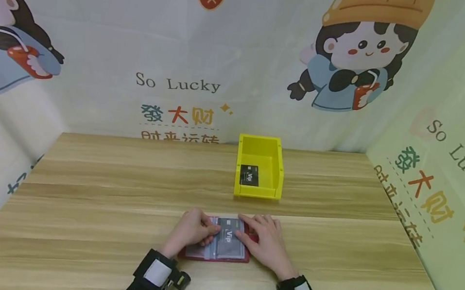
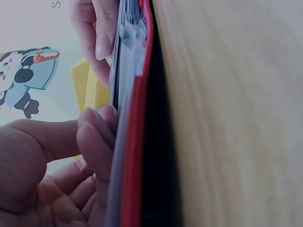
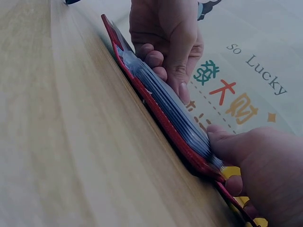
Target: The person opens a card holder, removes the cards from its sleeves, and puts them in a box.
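A red-covered card holder [image 1: 226, 261] lies spread on the wooden table, its stack of clear plastic sleeves [image 3: 173, 106] facing up. A dark card marked "Vip" [image 1: 226, 242] is at the right-hand page, in or on the top sleeve. My left hand [image 1: 192, 230] bends over the holder's middle, and its thumb and forefinger pinch at the card's left edge. The fingertips' exact hold is partly hidden. My right hand [image 1: 267, 245] grips the holder's right side, thumb on the sleeves and other fingers by the red cover's edge.
Behind the holder stands a yellow bin [image 1: 258, 192] with another black "Vip" card [image 1: 249, 175] inside. A printed cloth [image 1: 248, 59] hangs along the table's back and sides. Each wrist wears a black strap with a small camera.
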`<state>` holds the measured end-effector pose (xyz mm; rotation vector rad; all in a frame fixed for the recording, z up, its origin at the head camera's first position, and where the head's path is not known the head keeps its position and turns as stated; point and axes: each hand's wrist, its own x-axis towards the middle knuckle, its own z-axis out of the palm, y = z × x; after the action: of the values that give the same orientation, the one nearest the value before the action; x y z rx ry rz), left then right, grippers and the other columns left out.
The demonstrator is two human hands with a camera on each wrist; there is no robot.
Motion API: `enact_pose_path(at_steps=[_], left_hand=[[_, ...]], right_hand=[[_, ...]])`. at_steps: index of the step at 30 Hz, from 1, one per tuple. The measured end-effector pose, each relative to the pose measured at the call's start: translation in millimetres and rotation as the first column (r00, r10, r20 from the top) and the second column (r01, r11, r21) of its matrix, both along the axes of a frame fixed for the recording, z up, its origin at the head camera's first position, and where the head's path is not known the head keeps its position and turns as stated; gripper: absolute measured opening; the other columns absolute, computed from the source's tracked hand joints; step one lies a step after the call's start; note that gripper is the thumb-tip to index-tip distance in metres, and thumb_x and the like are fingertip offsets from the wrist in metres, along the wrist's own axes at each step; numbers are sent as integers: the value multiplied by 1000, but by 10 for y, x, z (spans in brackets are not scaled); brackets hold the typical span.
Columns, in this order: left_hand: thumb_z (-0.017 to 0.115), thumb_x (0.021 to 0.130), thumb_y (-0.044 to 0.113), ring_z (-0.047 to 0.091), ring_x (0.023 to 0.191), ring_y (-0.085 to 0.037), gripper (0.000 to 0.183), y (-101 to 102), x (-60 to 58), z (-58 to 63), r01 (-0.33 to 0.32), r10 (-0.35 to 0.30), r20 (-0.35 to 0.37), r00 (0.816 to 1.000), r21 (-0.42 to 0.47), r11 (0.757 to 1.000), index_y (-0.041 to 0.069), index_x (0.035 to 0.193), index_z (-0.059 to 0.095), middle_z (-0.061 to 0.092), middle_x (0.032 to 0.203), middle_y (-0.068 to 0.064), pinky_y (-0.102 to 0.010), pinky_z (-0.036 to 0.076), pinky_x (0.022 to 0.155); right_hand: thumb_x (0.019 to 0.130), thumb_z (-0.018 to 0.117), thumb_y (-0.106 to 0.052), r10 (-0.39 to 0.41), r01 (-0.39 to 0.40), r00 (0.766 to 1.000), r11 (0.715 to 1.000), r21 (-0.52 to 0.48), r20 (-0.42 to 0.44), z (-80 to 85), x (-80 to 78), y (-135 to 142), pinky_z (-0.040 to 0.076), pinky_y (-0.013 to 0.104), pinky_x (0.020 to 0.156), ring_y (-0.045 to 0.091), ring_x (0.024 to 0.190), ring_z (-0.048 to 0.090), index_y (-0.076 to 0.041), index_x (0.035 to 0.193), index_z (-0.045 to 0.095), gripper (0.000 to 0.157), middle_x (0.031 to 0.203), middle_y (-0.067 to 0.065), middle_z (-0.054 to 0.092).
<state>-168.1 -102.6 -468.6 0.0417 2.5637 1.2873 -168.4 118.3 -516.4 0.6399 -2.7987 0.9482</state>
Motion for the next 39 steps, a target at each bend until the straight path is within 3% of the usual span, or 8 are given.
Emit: enact_pose_path(at_steps=[15, 21, 30, 39], left_hand=[[72, 99, 9, 52, 52, -8, 23, -24, 7, 28, 1, -1, 26, 1000, -7, 1000, 2, 77, 73, 59, 58, 2, -19, 41, 50], [70, 100, 8, 54, 54, -8, 20, -120, 37, 49, -12, 13, 42, 999, -13, 1000, 2, 81, 72, 61, 62, 0, -20, 44, 50], [62, 103, 6, 60, 60, -8, 20, -311, 88, -14, 87, -84, -24, 996, 135, 987, -6, 88, 68, 66, 71, -6, -23, 51, 57], [59, 105, 7, 59, 62, -10, 20, -423, 68, -107, 119, -112, -45, 993, 207, 971, -9, 97, 68, 66, 72, -5, -23, 51, 59]], right_hand=[[95, 77, -36, -5, 5, 1000, 1000, 7, 30, 29, -27, -18, 30, 40, 89, 16, 90, 43, -13, 134, 72, 46, 90, -2, 60], [95, 77, -34, -9, 9, 1000, 1000, 6, 22, 16, -25, -9, 31, 40, 90, 16, 92, 45, -12, 134, 72, 45, 96, 0, 65], [95, 77, -36, -15, 15, 999, 1000, 3, 29, 13, -12, -4, 30, 40, 89, 15, 91, 44, -13, 134, 72, 45, 95, -1, 65], [94, 78, -36, -11, 11, 1000, 1000, -10, 14, 5, -8, -3, 29, 39, 88, 14, 90, 42, -13, 133, 72, 46, 91, -3, 62]])
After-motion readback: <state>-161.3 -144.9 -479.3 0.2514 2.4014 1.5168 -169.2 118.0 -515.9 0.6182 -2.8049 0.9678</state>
